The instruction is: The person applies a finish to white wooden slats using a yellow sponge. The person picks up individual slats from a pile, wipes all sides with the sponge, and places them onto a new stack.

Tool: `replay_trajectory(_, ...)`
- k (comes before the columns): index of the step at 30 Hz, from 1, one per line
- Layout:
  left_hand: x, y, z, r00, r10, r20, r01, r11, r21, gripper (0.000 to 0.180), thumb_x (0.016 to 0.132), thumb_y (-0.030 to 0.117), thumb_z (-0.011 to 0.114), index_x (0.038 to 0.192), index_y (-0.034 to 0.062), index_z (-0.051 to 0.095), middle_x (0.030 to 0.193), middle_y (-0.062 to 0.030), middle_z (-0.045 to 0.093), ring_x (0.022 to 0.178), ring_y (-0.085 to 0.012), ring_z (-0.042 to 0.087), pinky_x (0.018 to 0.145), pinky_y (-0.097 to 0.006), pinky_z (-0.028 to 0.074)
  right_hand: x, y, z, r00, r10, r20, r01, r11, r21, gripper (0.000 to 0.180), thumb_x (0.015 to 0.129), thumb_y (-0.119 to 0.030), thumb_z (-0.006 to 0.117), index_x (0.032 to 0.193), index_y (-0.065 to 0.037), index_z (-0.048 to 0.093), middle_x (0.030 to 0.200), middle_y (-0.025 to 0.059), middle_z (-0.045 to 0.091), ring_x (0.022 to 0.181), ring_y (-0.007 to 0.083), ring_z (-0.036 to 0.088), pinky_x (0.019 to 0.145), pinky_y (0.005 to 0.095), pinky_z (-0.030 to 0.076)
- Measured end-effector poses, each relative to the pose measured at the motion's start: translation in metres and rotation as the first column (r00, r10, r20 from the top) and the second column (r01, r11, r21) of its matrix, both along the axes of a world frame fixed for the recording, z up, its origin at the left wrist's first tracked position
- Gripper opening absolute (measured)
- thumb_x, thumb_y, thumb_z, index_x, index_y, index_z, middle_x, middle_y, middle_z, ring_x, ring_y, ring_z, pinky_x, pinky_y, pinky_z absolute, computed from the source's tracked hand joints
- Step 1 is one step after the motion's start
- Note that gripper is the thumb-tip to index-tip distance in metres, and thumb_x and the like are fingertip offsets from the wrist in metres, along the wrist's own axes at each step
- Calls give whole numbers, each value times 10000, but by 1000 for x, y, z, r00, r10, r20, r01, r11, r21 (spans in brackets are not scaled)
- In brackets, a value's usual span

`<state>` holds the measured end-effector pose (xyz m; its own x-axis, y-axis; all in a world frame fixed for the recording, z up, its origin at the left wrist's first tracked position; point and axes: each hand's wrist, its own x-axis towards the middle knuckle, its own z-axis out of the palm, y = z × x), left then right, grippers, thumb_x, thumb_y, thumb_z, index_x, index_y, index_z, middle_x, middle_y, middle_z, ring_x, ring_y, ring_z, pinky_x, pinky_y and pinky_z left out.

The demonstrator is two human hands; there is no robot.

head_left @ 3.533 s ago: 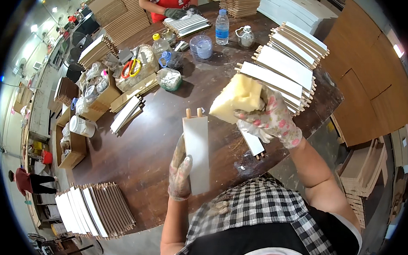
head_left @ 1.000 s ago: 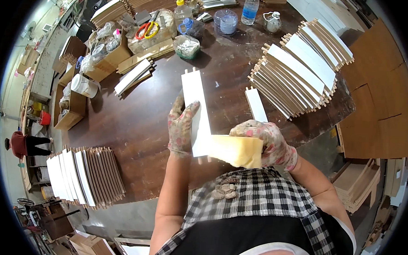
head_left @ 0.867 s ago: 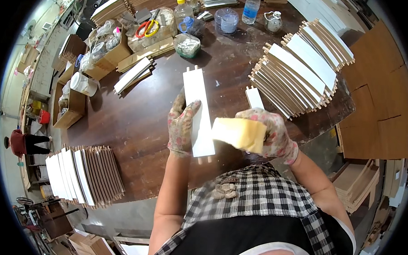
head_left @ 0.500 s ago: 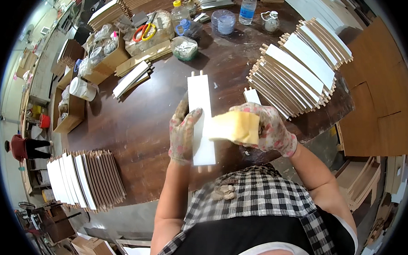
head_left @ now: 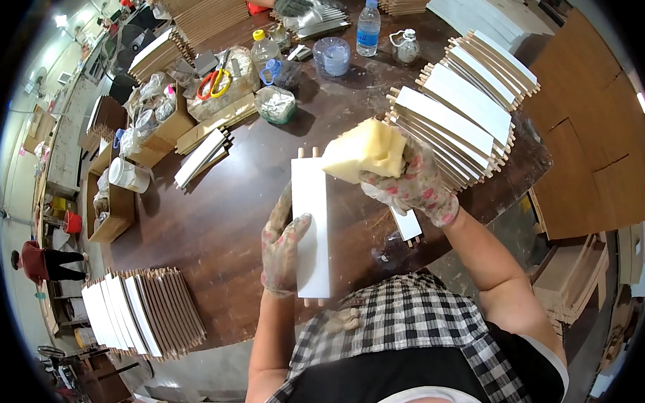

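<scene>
From the head view, your left hand (head_left: 282,246), in a spotted work glove, lies along the left edge of the long white rectangular panel (head_left: 311,229) with short wooden dowels at both ends. The fingers are spread fairly flat against it, thumb on top of the white face, so the hand pins the panel rather than lifts it. That seems to be why the panel lies lengthwise in front of you on the dark brown wooden worktop (head_left: 223,205): flat, steadied, its whole face turned up.

Your right hand (head_left: 408,183), in a matching glove, is closed around the yellow block of foam sponge (head_left: 363,150), fingers curled over its far side. The sponge is raised just above the panel's far end, near the dowels, and I cannot tell whether it touches the surface.

Just behind your right hand stands a fanned stack of similar white panels on edge (head_left: 460,117), within easy reach. One more small white panel (head_left: 407,224) lies by your right wrist. At your lower left a second row of panels (head_left: 144,312) leans together near the worktop's edge, well apart from both hands.

Farther back sit a clear plastic water bottle (head_left: 368,27), a small round tub (head_left: 332,56) and red-handled scissors (head_left: 213,84). Another person's gloved hand (head_left: 294,5) works at the far edge.
</scene>
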<state>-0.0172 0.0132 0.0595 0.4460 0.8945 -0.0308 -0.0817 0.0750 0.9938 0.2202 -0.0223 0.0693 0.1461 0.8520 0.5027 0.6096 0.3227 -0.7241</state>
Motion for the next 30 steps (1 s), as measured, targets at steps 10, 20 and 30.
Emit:
replay_trajectory(10,1,33,-28,990,133,-53,-121,974,192,579,883,395,479,1246,-56,475,1197,-179,547,1029,-244,568,903,-349,459,-45,-42,-36,859,475,-192,-464,880,102,587,758,-227,725,1236,-24,451,1076,165,596,1013,238,598,816,313,537)
replay_trajectory(20,17,38,-41,836,245,491,-34,916,-399,424,922,263,477,1259,8,450,898,-97,595,664,-178,589,585,-305,507,-24,-43,-34,466,585,-664,-577,770,273,624,783,-345,649,1270,-35,412,1099,155,573,862,222,642,722,311,571)
replay_trajectory(30,22,-10,-46,626,-98,774,530,781,-330,370,945,294,443,1218,45,449,1027,-118,565,895,-203,572,729,-326,520,-69,7,-9,994,110,18,-110,939,325,567,723,-105,700,1222,-138,432,1047,121,546,856,224,618,670,331,566)
